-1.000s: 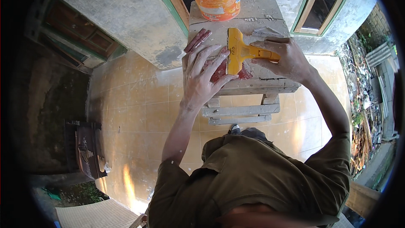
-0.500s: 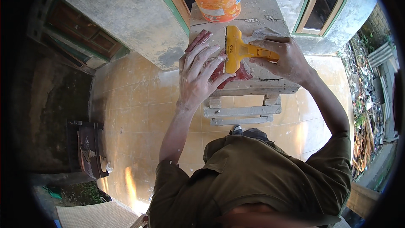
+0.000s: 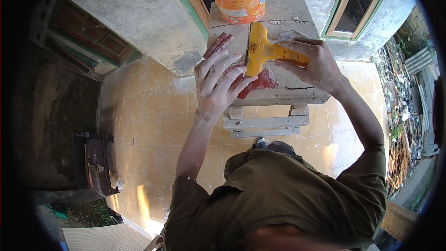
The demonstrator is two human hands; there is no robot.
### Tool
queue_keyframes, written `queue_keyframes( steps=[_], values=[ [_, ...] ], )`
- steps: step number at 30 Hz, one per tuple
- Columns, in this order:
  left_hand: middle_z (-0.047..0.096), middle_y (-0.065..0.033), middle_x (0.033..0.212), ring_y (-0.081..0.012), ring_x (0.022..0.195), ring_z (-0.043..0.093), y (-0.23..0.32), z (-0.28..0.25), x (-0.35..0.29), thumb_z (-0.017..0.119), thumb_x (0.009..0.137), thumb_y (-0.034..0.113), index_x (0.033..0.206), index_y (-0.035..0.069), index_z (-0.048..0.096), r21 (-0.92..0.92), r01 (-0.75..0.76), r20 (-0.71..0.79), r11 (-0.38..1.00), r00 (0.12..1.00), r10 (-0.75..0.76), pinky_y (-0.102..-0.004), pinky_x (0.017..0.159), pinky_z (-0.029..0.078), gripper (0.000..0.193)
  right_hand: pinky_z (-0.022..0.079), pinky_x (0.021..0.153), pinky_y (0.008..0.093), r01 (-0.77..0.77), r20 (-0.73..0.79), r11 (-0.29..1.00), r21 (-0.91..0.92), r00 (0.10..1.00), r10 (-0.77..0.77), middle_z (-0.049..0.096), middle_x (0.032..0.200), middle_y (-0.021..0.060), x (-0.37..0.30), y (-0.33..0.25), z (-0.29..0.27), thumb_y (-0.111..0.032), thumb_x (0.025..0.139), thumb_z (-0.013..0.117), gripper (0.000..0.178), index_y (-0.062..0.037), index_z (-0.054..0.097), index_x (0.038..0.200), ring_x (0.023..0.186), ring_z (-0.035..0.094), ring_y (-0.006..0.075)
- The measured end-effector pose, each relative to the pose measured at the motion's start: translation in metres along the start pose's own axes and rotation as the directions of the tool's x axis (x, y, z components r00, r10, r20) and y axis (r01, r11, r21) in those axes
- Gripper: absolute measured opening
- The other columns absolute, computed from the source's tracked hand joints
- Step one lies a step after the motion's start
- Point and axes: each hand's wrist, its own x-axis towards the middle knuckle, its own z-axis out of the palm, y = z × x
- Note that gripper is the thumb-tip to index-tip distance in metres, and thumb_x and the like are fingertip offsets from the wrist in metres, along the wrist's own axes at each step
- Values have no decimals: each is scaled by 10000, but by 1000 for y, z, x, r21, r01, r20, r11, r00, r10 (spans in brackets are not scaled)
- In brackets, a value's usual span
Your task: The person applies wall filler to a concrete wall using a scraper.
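My right hand (image 3: 317, 63) is closed round the handle of a yellow scraper (image 3: 258, 49), whose wide head points left over a wooden stool-like bench (image 3: 278, 11). Under the scraper's near end lies a dark red sheet (image 3: 264, 81), perhaps sandpaper. Another dark red piece (image 3: 218, 44) shows beyond the fingertips of my left hand (image 3: 214, 83); whether both belong to one sheet is hidden. Whitish dust coats my left hand, its fingers stretched out over the sheet beside the scraper's edge. The thumb side comes close to the scraper's lower corner.
At the bench's far end stands an orange bucket (image 3: 239, 2) with a tool's handle inside. A greyish crumpled scrap (image 3: 291, 35) lies near my right fingers. Grey walls (image 3: 134, 9) rise beyond, tan tiles (image 3: 148, 125) cover the floor, and rubble (image 3: 402, 125) lines the right.
The scraper has shifted slightly away from me and tilted a little, baring more of the red sheet. My left hand has moved slightly left, its fingers still stretched out.
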Motion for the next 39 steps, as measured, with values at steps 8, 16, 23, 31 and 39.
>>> queue_keyframes(
  steps=[8, 16, 23, 31, 39],
  values=[
    [675, -51, 1112, -277, 1107, 597, -4, 6, 1, 910, 643, 183, 855, 94, 690, -25, -40, -72, 999, 997, 38, -392, 930, 501, 318, 588, 699, 337, -68, -53, 996, 55, 996, 71, 731, 920, 137, 2, 5, 0, -261, 819, 789, 366, -14, 723, 1080, 725, 713, 256],
    [688, -99, 1083, -246, 1015, 648, -24, -3, -4, 719, 818, 8, 982, 35, 753, -178, 329, 272, 927, 922, -275, -344, 894, 506, 170, 471, 522, 313, -367, -33, 911, -187, 929, 368, 690, 719, 94, 4, 66, -16, -286, 881, 730, 307, -23, 738, 1041, 502, 566, 145],
    [698, -95, 997, -251, 977, 658, -36, -6, -8, 752, 777, 11, 930, 31, 749, -244, 379, 339, 892, 896, -288, -346, 845, 516, 154, 504, 603, 374, -572, 15, 817, -73, 818, 575, 677, 687, 143, 26, 108, 1, -315, 948, 620, 398, -4, 666, 1191, 615, 666, 200],
    [691, -122, 934, -268, 891, 669, -50, -19, -13, 734, 822, 67, 867, -11, 690, -204, 525, 354, 826, 827, -438, -351, 787, 525, 100, 521, 837, 424, -441, 113, 892, -101, 885, 451, 700, 1008, 208, 44, 134, 32, -258, 899, 665, 377, 8, 664, 1166, 948, 678, 341],
    [677, -120, 1039, -285, 994, 638, -39, -46, -22, 648, 911, 118, 998, 0, 702, -148, 532, 441, 834, 790, -426, -376, 871, 494, 156, 486, 986, 417, -262, -126, 959, -109, 961, 248, 630, 1201, 176, 0, 36, 20, -131, 870, 705, 273, 17, 683, 1099, 1132, 605, 321]
  ],
)
